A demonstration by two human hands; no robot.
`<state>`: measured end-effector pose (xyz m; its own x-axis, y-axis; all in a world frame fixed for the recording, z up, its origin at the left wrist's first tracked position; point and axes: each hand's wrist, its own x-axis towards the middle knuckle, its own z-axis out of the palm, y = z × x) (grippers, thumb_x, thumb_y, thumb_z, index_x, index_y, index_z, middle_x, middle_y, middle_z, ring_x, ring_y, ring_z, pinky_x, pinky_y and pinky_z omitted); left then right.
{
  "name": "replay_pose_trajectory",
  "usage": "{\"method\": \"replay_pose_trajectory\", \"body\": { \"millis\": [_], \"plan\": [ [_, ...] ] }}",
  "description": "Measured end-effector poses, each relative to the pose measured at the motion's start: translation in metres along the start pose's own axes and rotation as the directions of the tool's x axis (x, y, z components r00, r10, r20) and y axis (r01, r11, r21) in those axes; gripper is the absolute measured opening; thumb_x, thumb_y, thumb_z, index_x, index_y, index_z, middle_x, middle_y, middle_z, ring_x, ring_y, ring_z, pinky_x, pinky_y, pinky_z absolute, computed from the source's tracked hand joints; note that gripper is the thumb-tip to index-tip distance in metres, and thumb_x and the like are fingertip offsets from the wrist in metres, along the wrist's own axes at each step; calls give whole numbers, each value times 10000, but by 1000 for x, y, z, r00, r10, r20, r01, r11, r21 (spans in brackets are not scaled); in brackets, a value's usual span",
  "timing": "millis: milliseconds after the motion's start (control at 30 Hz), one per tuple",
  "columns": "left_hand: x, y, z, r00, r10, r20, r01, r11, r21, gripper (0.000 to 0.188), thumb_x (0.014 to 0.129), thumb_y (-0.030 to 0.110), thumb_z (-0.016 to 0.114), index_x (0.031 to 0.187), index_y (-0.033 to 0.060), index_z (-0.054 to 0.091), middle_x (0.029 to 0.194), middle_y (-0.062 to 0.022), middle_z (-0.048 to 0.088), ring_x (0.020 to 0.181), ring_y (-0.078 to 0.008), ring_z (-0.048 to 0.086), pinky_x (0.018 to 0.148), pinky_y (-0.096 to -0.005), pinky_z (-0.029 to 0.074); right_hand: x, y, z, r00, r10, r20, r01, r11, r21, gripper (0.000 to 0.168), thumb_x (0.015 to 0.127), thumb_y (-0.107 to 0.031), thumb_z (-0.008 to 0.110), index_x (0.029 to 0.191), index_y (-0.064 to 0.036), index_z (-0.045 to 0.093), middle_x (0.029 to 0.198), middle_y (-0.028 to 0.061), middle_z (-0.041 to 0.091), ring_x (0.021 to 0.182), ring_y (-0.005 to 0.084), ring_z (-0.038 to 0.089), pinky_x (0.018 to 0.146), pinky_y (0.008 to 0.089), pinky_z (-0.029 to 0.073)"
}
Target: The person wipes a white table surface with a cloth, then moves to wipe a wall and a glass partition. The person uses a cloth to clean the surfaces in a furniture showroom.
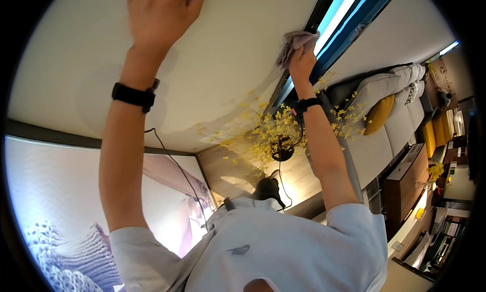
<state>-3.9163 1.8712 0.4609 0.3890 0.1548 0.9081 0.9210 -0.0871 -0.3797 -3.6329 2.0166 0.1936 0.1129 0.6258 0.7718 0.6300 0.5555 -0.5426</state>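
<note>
My left hand [161, 14] is raised at the top edge of the view, in front of a cream wall panel [228, 56]. Its fingertips are cut off by the frame, so whether it holds anything is unclear. Farther right, my right hand [302, 66] grips a crumpled grey-mauve cloth [294, 45]. The cloth lies at the dark edge of the panel, beside a bright bluish light strip [334, 16]. Both wrists wear black bands. Yellow-flowered branches in a dark pot [283, 153] stand below my right hand, partly behind my right forearm.
A lit picture panel [68, 185] with a knitted-fabric image fills the lower left. Thin black cables hang near my body. At right are a grey sofa [379, 136] with a mustard cushion [379, 114], a brown wooden table [406, 182] and shelves. A person sits far off.
</note>
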Motion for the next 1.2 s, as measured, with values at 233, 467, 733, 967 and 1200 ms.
{"method": "replay_pose_trajectory", "body": {
  "millis": [233, 467, 733, 967, 1200],
  "plan": [
    [-3, -5, -3, 1000, 10, -11, -11, 996, -91, 407, 831, 33, 608, 1229, 63, 684, 1532, -120, 519, 1414, -340, 458, 1147, -486, 394, -36, -2, -15, 947, 214, 241, -195, 976, -101, 558, 1049, -273, 539, 1509, 13, 405, 949, 293, 706, 858, 486, 684, 732, 538, 543],
    [-1, -7, -7, 1000, -19, -12, 17, 988, -152, 420, 825, 36, 612, 1238, 60, 683, 1532, -116, 517, 1419, -335, 454, 1147, -490, 395, -33, 1, -34, 862, 294, 414, -267, 956, -122, 527, 1121, -380, 394, 1517, -32, 386, 1110, 314, 692, 935, 490, 671, 821, 541, 525],
    [-3, -5, -5, 999, -32, -8, 31, 991, -128, 402, 828, 40, 618, 1223, 66, 688, 1531, -105, 519, 1420, -331, 454, 1137, -483, 403, 25, -24, -74, 914, 240, 326, -225, 971, -83, 530, 1095, -413, 408, 1386, 2, 560, 1175, 332, 675, 1127, 494, 652, 984, 490, 512],
    [-21, -20, 15, 979, -76, 187, 78, 997, -5, 285, 849, 121, 668, 1122, 166, 736, 1356, -50, 620, 1252, -268, 548, 1022, -436, 435, 188, -106, -79, 999, -31, -12, 33, 950, 311, 475, 1096, -329, 445, 1373, 42, 550, 1174, 270, 681, 1122, 384, 652, 987, 436, 480],
    [0, -7, 4, 999, 12, -45, -15, 998, -68, 389, 838, -12, 595, 1209, 63, 683, 1530, -103, 529, 1422, -333, 449, 1165, -478, 374, 188, -132, -73, 994, -39, -105, 48, 995, 88, 464, 1098, -318, 438, 1343, 61, 549, 1066, 273, 701, 964, 417, 689, 853, 448, 522]
  ]
}}
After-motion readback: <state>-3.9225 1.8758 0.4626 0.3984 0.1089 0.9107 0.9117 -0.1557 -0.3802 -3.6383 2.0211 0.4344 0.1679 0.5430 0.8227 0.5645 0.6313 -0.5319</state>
